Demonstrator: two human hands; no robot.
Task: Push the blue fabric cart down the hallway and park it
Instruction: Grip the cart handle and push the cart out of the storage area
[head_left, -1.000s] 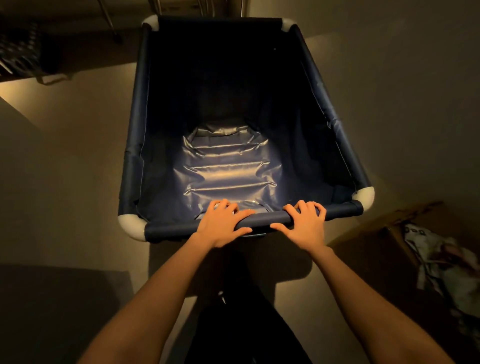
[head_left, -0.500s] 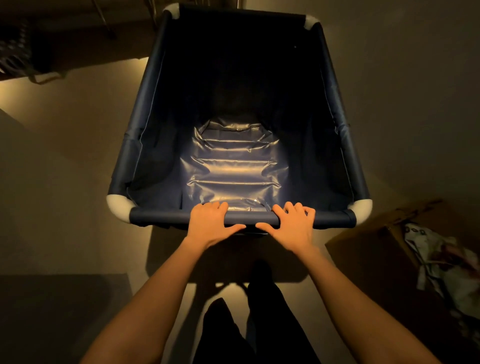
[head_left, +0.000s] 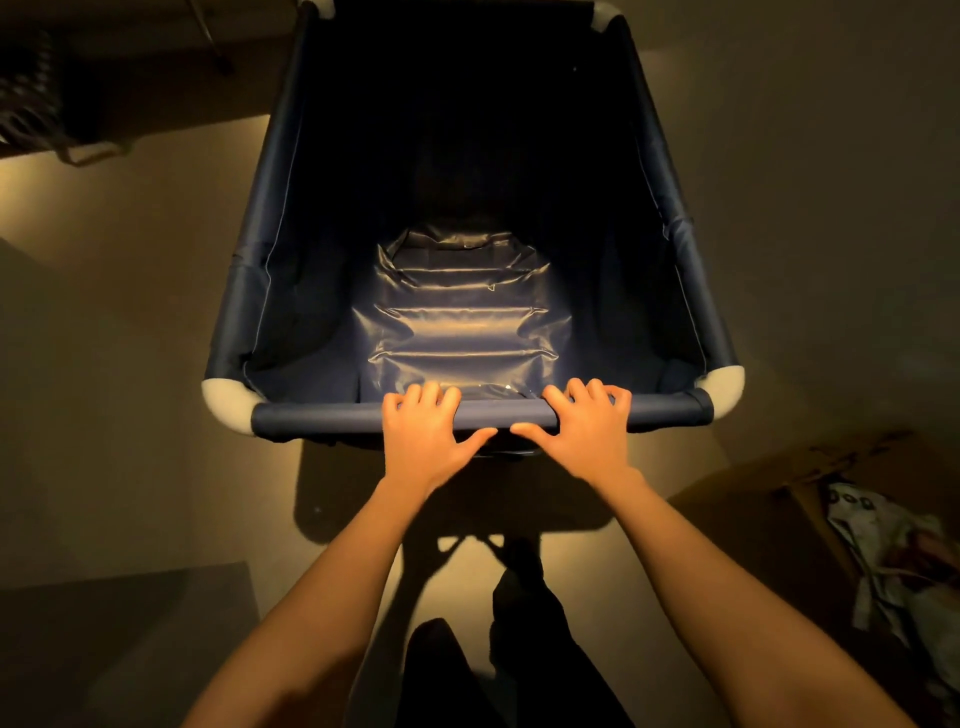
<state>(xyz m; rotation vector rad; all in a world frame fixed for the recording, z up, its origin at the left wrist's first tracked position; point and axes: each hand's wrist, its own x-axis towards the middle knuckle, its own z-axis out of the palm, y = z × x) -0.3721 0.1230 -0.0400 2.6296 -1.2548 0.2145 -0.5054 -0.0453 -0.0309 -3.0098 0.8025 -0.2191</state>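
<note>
A blue fabric cart (head_left: 260, 291) with white corner pieces fills the middle of the view, its inside empty with a shiny lining at the bottom. Its near rail (head_left: 322, 415) runs left to right just ahead of me. My left hand (head_left: 423, 431) wraps over that rail left of centre. My right hand (head_left: 589, 428) grips the same rail a short way to the right, thumbs pointing toward each other. The cart's far end reaches the top edge of the view.
The pale floor (head_left: 130, 312) is dimly lit. A cardboard box (head_left: 769, 499) with printed fabric or bags in it stands at the right. A dark rack or basket (head_left: 31, 104) sits at the upper left. A dark mat (head_left: 104, 623) lies at the lower left. My dark-trousered legs (head_left: 519, 649) show below.
The cart has rolled forward and straightened, its near rail now level across the view. Both hands stayed on the rail. My legs have stepped forward behind it.
</note>
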